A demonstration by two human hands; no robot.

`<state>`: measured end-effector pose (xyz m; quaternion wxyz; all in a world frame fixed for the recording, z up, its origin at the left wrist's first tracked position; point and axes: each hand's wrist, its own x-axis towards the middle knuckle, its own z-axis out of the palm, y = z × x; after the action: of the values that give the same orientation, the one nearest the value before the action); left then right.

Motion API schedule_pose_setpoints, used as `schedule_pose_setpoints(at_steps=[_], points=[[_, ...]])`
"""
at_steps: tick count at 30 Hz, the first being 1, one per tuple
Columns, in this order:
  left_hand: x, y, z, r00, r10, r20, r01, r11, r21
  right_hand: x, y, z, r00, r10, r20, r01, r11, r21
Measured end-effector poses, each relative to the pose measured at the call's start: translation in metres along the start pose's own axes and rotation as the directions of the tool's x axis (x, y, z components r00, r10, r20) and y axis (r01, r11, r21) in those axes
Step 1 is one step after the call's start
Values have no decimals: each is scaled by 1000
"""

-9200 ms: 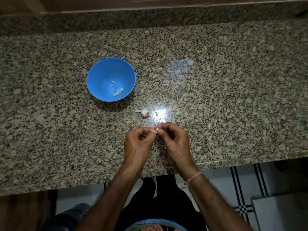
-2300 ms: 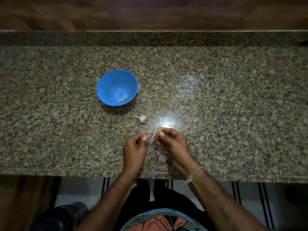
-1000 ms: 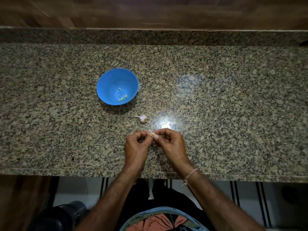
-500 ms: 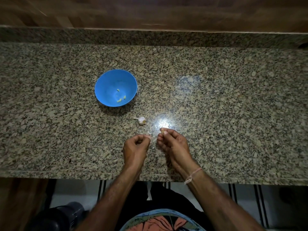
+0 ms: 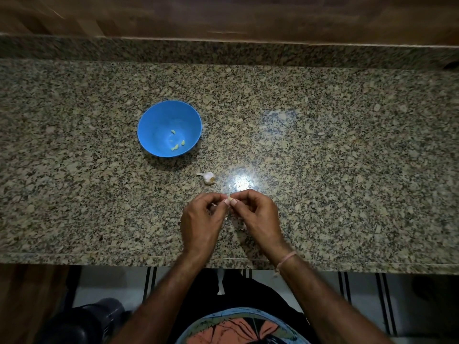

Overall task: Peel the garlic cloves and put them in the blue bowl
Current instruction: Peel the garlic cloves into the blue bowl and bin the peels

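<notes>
You wear a thin, pale pink thread bracelet (image 5: 286, 258) tied round your right wrist, just behind your right grip (image 5: 255, 214). A short frayed end hangs loose from it on the inner side of the wrist. Your left forearm (image 5: 159, 301) and right forearm (image 5: 330, 301) are bare all the way to the lower edge of the view. Your printed shirt (image 5: 244, 328) has a light blue border curving round an orange-red patch crossed by thick black lines. The view cuts the graphic off, so you cannot tell what it depicts. Past the shirt, your legs are in black trousers (image 5: 250, 291). A white drawstring (image 5: 220, 281) hangs down their front and ends in a slightly wider tip.
</notes>
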<state>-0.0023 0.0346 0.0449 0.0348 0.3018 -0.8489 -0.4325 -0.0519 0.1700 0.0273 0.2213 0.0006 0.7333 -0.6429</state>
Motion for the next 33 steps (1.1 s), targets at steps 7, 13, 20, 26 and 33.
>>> schedule_pose_setpoints(at_steps=[7,13,20,26,33], points=[[-1,0,-2,986,166,-11,-161,969,187,2,3,-2,996,-83,-17,79,985,-153],[-3,0,1,987,161,-19,-152,962,227,-1,3,-1,991,-124,-54,109,970,-219],[-2,-2,3,985,173,-6,-168,963,210,-3,2,0,991,-109,-78,92,976,-196],[-4,-2,3,984,176,-10,-172,974,144,-6,3,0,996,-44,-74,36,994,-101],[-5,-4,0,988,155,-5,-155,987,50,-8,4,0,998,20,-61,-20,1000,-9]])
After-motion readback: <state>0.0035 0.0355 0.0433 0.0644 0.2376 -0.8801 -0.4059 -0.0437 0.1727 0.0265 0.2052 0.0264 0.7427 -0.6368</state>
